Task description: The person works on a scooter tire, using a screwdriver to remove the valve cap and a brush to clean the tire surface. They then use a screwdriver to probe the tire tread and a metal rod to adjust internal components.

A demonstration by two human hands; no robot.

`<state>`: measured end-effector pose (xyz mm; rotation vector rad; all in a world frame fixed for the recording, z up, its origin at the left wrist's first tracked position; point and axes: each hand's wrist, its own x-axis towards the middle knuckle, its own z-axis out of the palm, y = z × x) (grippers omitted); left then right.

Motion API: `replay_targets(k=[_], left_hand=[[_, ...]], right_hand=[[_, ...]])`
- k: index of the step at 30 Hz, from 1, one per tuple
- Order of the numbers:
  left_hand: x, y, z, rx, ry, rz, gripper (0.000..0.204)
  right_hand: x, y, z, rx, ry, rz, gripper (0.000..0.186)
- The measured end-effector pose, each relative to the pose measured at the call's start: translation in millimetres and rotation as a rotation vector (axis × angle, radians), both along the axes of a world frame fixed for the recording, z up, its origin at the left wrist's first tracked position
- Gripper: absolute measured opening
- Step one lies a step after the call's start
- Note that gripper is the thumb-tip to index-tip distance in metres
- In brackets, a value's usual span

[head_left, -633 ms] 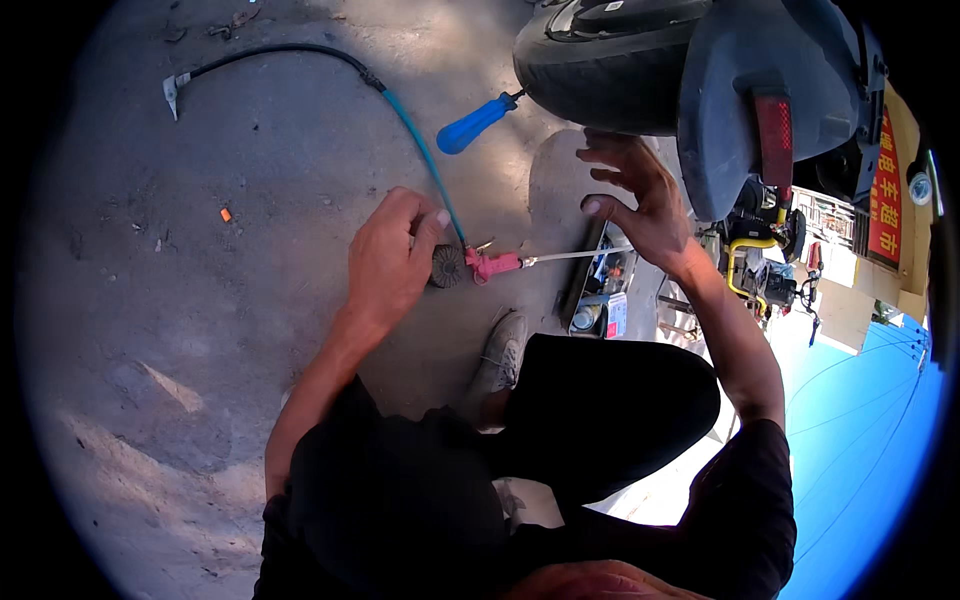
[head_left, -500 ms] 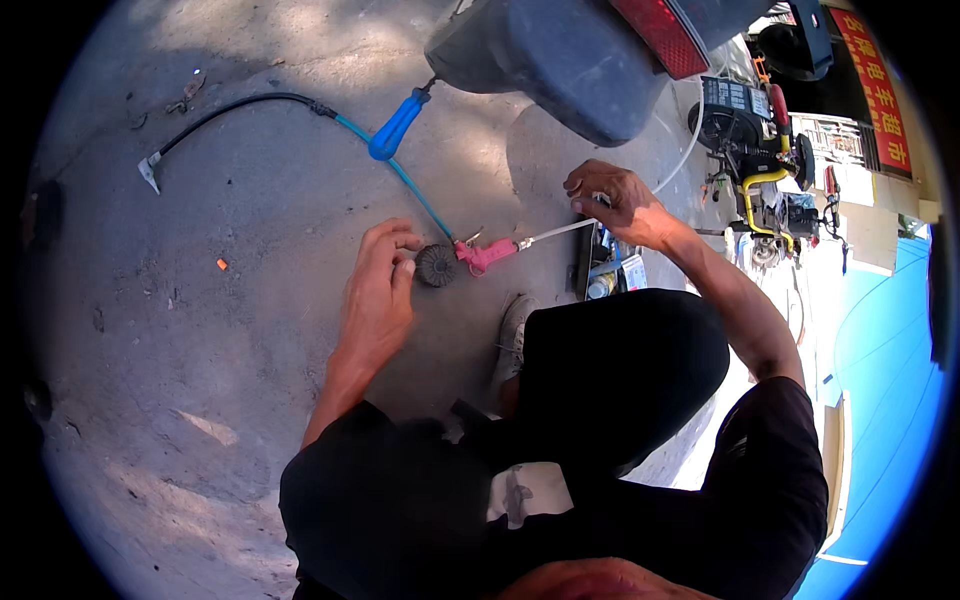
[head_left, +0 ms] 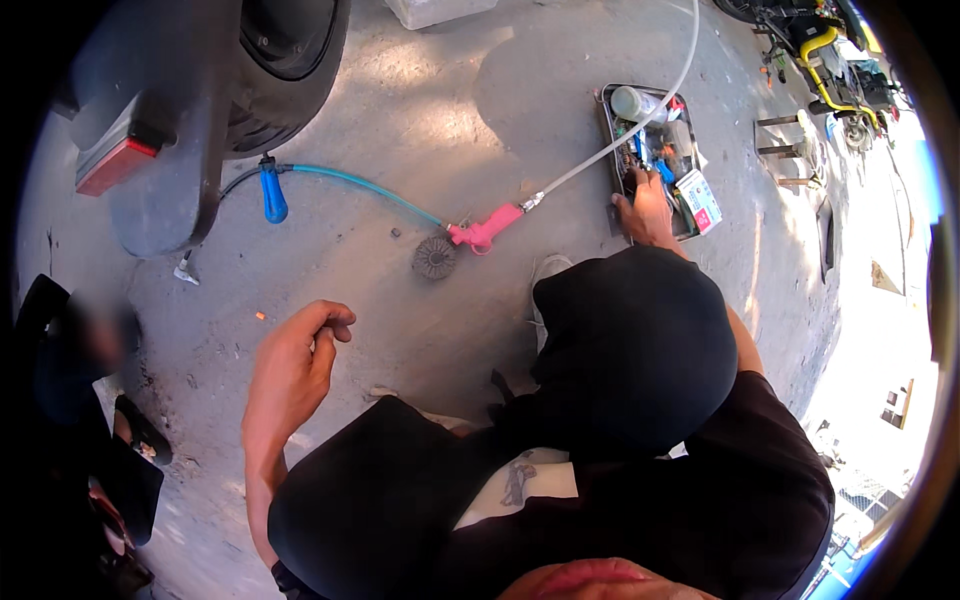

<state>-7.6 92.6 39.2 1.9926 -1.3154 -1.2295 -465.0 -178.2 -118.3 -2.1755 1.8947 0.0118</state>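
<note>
My left hand (head_left: 292, 372) hangs above the ground at lower centre-left, fingers loosely curled but apart, holding nothing. My right hand (head_left: 648, 212) reaches into a metal tray (head_left: 611, 118) of tools and small items, thumb apart from the fingers, whose tips are partly hidden among the contents. Between my hands a pink air gun (head_left: 487, 226) lies beside a dark ribbed disc (head_left: 435, 257), joined to a white hose (head_left: 606, 151) and a teal hose (head_left: 380, 190). A blue-handled tool (head_left: 273, 195) sticks down from the vehicle's tyre (head_left: 275, 110).
The vehicle's rear mudguard (head_left: 170, 215) overhangs at upper left. Another person (head_left: 100, 440) is at the left edge. A small stool (head_left: 785, 150) and a yellow-framed vehicle (head_left: 830, 75) stand at upper right. A pale block (head_left: 440, 8) is at the top.
The view has swung, shifting the vehicle leftwards and bringing another person into sight. My right hand has moved down into the tray. My left hand has drawn away from the ribbed disc.
</note>
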Motion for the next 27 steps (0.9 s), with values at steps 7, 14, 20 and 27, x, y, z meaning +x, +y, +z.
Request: replay_targets(k=[7, 14, 20, 27], left_hand=[[-12, -52, 50, 0.135, -0.124, -0.478, 0.026], [-86, -95, 143, -0.108, -0.619, -0.518, 0.058], [-126, -136, 188, 0.161, -1.083, -0.847, 0.070], [-136, -147, 218, 0.286, -1.215, -1.003, 0.084]], right_hand=[[-43, -45, -6, 0.019, 0.145, 0.203, 0.048], [-43, -71, -28, 0.138, 0.217, 0.389, 0.041], [-36, -81, -30, 0.183, 0.266, 0.447, 0.042], [-39, -72, -29, 0.152, 0.228, 0.405, 0.049]])
